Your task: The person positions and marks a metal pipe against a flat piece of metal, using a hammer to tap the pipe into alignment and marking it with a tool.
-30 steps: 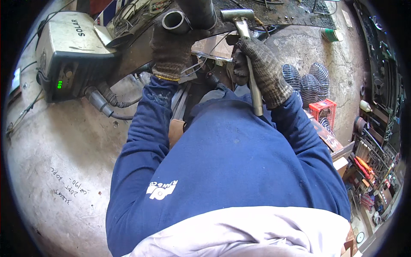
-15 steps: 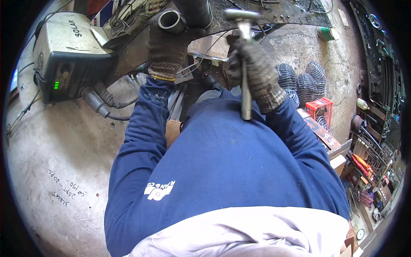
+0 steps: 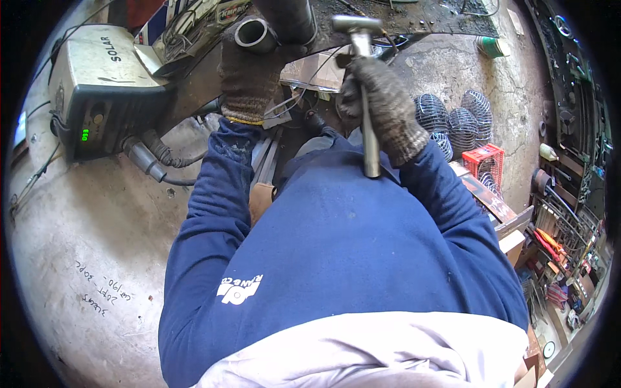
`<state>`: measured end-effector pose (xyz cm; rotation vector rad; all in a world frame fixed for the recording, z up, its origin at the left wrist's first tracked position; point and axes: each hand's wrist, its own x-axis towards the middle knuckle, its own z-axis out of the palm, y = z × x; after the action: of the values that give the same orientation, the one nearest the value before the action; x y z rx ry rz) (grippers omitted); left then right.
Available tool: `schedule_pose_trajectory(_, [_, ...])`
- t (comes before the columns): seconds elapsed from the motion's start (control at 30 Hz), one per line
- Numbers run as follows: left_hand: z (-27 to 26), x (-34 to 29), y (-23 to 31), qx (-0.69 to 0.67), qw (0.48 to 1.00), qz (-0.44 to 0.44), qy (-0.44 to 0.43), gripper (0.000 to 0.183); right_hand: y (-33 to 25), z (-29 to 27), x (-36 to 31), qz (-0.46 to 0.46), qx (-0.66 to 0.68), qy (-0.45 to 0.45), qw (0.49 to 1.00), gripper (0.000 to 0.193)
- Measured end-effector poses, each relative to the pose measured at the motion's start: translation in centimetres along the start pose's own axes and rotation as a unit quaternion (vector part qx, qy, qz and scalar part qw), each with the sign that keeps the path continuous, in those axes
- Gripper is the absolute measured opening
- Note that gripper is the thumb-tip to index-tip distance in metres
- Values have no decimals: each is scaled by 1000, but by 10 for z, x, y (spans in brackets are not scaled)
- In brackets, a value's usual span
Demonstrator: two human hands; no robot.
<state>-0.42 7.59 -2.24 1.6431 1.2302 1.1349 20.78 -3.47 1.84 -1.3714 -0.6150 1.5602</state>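
Note:
My left hand (image 3: 246,81), in a dirty knitted work glove, is closed around a short metal pipe (image 3: 255,35) at the workbench edge. The pipe's open round end faces up. Right beside it stands a wider dark pipe (image 3: 292,19), close to my fingers; whether they touch it I cannot tell. A steel hammer (image 3: 370,145) is in my right hand (image 3: 386,107), also gloved, with the fingers wrapped round its shaft. Its head is up near the bench edge, apart from the pipe, and the shaft's end hangs in front of my blue top.
A welding machine (image 3: 107,97) with a plugged-in cable stands at the left. The dark bench (image 3: 427,22) spans the top. On the floor at right are several wire coils (image 3: 462,126) and a red crate (image 3: 484,161). Tools crowd the far right wall.
The hammer head has shifted slightly left with my right hand. My left hand keeps its hold on the short pipe. The whole view has moved a little.

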Motion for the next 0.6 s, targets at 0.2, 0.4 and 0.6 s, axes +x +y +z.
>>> schedule_pose_trajectory(0.2, [2, 2, 13, 7, 1000, -21, -20, 52, 23, -9, 9, -105, -123, 7, 987, 28])
schedule_pose_trajectory(0.4, [1, 3, 4, -21, 1000, 14, -12, 50, -2, 6, -7, 11, 19, 54, 998, 29])
schedule_pose_trajectory(0.6, [5, 5, 13, -3, 1000, 5, -7, 50, 0, 2, 10, -33, -134, -7, 990, 30])
